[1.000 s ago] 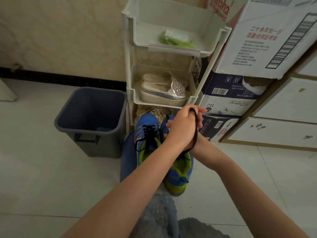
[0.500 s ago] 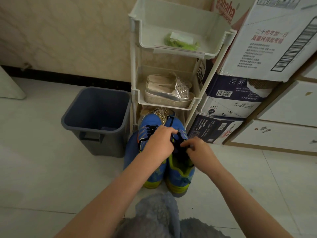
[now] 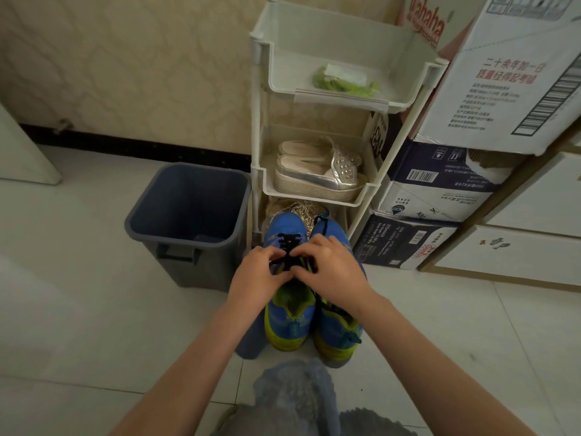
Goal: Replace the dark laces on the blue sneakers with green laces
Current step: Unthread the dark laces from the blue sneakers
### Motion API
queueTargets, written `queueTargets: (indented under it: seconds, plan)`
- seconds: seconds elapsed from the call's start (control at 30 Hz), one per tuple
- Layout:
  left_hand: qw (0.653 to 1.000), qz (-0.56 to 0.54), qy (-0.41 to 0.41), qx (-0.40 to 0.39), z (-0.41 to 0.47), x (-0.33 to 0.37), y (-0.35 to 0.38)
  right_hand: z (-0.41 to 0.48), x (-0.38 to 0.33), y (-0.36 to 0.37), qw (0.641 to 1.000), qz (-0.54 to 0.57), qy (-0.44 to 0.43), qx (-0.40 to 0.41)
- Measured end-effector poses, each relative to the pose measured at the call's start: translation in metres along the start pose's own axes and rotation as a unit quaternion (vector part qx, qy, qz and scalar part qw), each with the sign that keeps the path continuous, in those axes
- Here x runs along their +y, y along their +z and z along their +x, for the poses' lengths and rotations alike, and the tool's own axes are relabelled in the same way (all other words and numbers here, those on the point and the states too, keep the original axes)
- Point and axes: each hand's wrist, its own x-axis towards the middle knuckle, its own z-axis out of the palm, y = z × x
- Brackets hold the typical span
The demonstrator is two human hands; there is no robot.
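Head view: the blue sneakers [image 3: 290, 322] sit on the floor [image 3: 94, 309] at the foot of the white rack [image 3: 258, 146]. Both the left hand [image 3: 257, 275] and right hand [image 3: 330, 272] pinch the dark lace [image 3: 287, 243] over the sneaker nearer the grey bin [image 3: 188, 265]. The green laces [image 3: 345, 83] lie bagged in the rack's top tray, by its front edge

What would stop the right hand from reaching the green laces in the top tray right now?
Probably nothing blocks it, so yes: the top tray is open above, and the green laces lie near its front lip. The right hand only has to let go of the dark lace first.
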Motion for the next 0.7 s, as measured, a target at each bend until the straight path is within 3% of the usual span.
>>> queueTargets:
  seconds: [0.07, 0.23, 0.4, 0.47, 0.57, 0.6, 0.7]
  plan:
    - [1.000, 0.021, 0.006, 0.019, 0.001, 0.001, 0.003, 0.007, -0.002, 0.005, 0.997, -0.078, 0.006, -0.026]
    - [0.996, 0.058, 0.016, 0.058, 0.003, 0.000, 0.010, 0.009, 0.001, 0.006, 0.998, -0.016, 0.061, -0.029]
    - [0.995, 0.039, 0.032, 0.080, 0.000, -0.006, 0.009, 0.003, 0.012, -0.006, 0.969, 0.126, 0.165, 0.130]
    - [0.996, 0.011, 0.031, 0.082, -0.001, -0.009, 0.010, 0.001, 0.027, -0.014, 0.967, 0.070, 0.207, 0.133]
    - [0.991, -0.109, 0.014, 0.073, 0.002, -0.014, 0.013, -0.003, 0.037, -0.024, 0.963, -0.097, 0.250, 0.012]
    - [0.988, -0.140, 0.009, 0.069, 0.004, -0.015, 0.013, -0.004, 0.036, -0.027, 0.963, -0.108, 0.247, 0.010]
    - [0.982, -0.184, -0.007, 0.039, 0.007, -0.015, 0.013, -0.001, 0.022, -0.033, 0.977, -0.051, 0.173, 0.113]
